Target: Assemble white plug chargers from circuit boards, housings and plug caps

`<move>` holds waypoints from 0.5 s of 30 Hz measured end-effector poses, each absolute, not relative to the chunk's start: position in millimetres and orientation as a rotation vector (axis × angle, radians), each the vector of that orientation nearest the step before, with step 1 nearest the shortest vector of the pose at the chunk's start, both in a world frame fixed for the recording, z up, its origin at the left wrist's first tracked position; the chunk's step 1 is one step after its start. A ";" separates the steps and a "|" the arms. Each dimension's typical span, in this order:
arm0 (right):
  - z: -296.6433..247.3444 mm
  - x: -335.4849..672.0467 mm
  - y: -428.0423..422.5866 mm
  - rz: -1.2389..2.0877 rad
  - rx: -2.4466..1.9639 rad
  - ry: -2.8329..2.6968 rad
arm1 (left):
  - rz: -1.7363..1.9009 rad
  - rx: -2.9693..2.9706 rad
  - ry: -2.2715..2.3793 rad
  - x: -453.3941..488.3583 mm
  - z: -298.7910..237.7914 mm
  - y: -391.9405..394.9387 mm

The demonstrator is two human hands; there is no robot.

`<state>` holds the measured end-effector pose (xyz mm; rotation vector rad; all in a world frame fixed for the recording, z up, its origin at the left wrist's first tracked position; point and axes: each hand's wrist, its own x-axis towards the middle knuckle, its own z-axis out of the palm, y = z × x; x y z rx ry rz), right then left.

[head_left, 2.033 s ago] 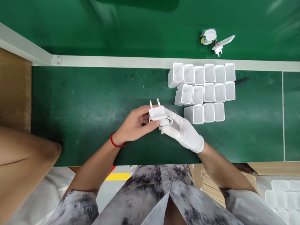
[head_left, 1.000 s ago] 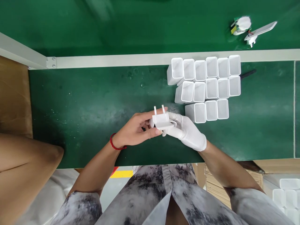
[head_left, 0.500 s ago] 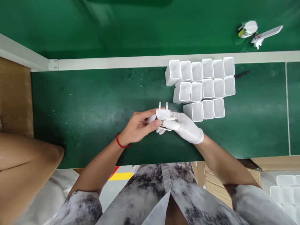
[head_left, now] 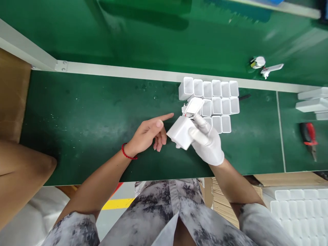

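My right hand (head_left: 208, 145), in a white glove, grips a white power adapter housing (head_left: 179, 132) between thumb and fingers. A white plug cover (head_left: 194, 106) sits tilted above the housing's far end; a bit of red wire shows between the two. Bare and with a red cord at the wrist, my left hand (head_left: 150, 133) is just left of the housing and apart from it. Its index finger points toward the housing, the other fingers are partly curled, and it holds nothing. Beyond my right hand stand rows of open white housings (head_left: 216, 105).
On the green back panel's side lie a round white part (head_left: 258, 62) and a plug cover (head_left: 273, 68). Red-and-black pliers (head_left: 309, 135) and stacked white pieces (head_left: 312, 104) are at the right. A tray of white housings (head_left: 294, 212) stands below the bench edge. Another person's arm (head_left: 25, 174) is at the left.
My left hand has let go of the adapter and moved slightly left. My right hand has turned the adapter, so the white housing now shows. The view has shifted to the right.
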<state>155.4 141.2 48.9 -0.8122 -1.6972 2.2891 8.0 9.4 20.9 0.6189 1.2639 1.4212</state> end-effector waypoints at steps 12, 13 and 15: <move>73.6 154.8 163.2 2.339 -0.968 -1.515 | 1.721 0.555 1.275 1.7 28.6 9.5; 73.5 155.0 163.5 2.353 -0.962 -1.503 | 1.817 0.561 1.231 0.7 33.3 8.4; 74.2 155.4 164.8 2.382 -0.947 -1.460 | 2.014 0.568 1.149 -1.5 48.7 2.1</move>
